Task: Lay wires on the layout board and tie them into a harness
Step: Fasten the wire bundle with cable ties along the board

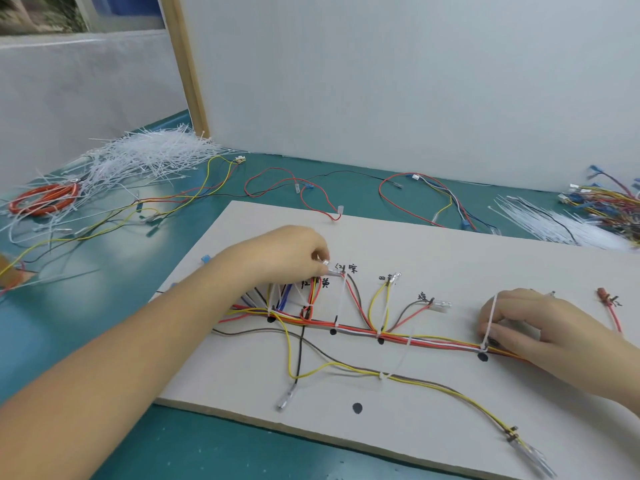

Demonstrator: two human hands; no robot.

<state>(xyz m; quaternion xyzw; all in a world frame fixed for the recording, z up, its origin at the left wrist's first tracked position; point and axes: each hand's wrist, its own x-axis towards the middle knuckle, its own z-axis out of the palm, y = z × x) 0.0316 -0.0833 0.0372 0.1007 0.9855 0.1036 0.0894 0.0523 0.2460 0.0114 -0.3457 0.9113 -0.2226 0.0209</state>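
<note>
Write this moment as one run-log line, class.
left hand: pinches wire terminal | right hand: presses wire bundle on layout board | zip ties: untrimmed

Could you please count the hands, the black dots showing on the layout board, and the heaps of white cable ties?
Hands: 2
Black dots on the layout board: 5
Heaps of white cable ties: 2
Total: 9

Head view: close, forward-down over layout board [433,410] (wide-angle, single view).
</note>
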